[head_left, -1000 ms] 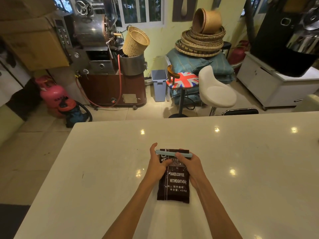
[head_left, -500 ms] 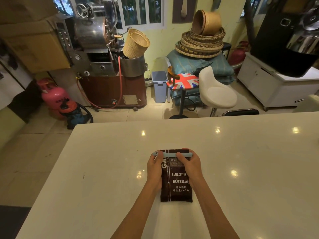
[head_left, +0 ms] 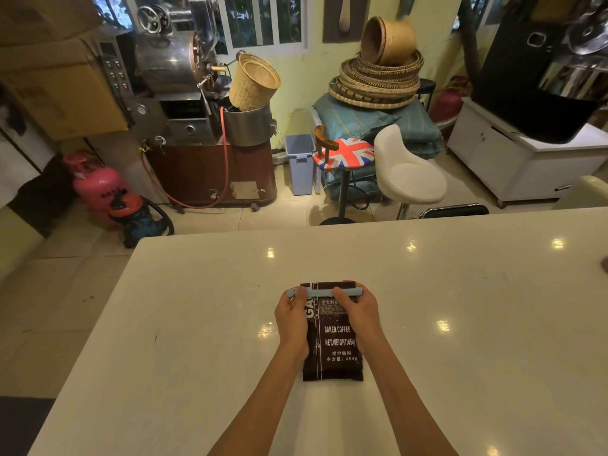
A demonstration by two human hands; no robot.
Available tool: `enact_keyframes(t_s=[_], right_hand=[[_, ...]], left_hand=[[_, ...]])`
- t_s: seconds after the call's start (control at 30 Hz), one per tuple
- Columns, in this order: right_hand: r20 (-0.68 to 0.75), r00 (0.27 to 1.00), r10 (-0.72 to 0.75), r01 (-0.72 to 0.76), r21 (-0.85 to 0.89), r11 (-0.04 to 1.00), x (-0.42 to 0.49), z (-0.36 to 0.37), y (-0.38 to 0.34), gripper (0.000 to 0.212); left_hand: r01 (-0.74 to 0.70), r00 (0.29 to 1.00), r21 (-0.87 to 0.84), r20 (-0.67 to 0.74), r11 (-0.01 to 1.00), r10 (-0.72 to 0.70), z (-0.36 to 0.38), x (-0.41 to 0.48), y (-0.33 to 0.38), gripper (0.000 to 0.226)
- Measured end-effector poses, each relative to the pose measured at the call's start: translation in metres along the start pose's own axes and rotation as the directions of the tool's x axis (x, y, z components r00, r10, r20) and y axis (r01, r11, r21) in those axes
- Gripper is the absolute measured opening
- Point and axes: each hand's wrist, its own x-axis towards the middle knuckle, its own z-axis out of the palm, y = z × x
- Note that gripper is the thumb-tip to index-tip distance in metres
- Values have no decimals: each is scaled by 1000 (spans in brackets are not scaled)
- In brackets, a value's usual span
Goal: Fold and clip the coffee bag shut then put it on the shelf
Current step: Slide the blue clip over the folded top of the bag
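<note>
A dark brown coffee bag (head_left: 334, 343) with white lettering lies flat on the white table (head_left: 460, 324), its top end pointing away from me. A long light blue clip (head_left: 320, 292) runs across the bag's folded top edge. My left hand (head_left: 292, 319) pinches the clip's left end and rests on the bag's left side. My right hand (head_left: 357, 311) presses on the clip's right half and covers the bag's upper right. No shelf is in view.
Beyond the table's far edge stand a white bar stool (head_left: 408, 172), a flag-pattern stool (head_left: 343, 153) and a blue bin (head_left: 300, 162). A coffee roaster (head_left: 184, 103) and pink gas cylinder (head_left: 95, 185) are at the back left; a white cabinet (head_left: 519, 159) at the right.
The bag has straightened from slightly skewed to square with me. Both hands shifted along the clip, which now sits level across the bag's top.
</note>
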Motion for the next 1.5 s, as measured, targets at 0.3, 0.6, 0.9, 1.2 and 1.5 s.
enact_keyframes(t_s=[0.3,0.6,0.9,1.2,1.5], right_hand=[[20,998,-58,59,-54,997,-2,5,-1,36],[-138,979,-148,109,-254,961,6,12,-10,48],[189,982,-19,70,-269,961,-15,3,8,41],[2,977,-213,188,-476,859,-7,-5,-2,55],[145,954,-261,298,-390,871,-40,4,-10,34]], left_hand=[[-96,983,117,165,988,76,-1,-6,1,26],[-129,959,144,270,981,86,2,-8,4,30],[-159,982,130,120,979,143,-7,2,18,23],[-145,982,314,164,938,97,0,-28,3,46],[-303,949,482,72,822,307,-10,-46,29,34]])
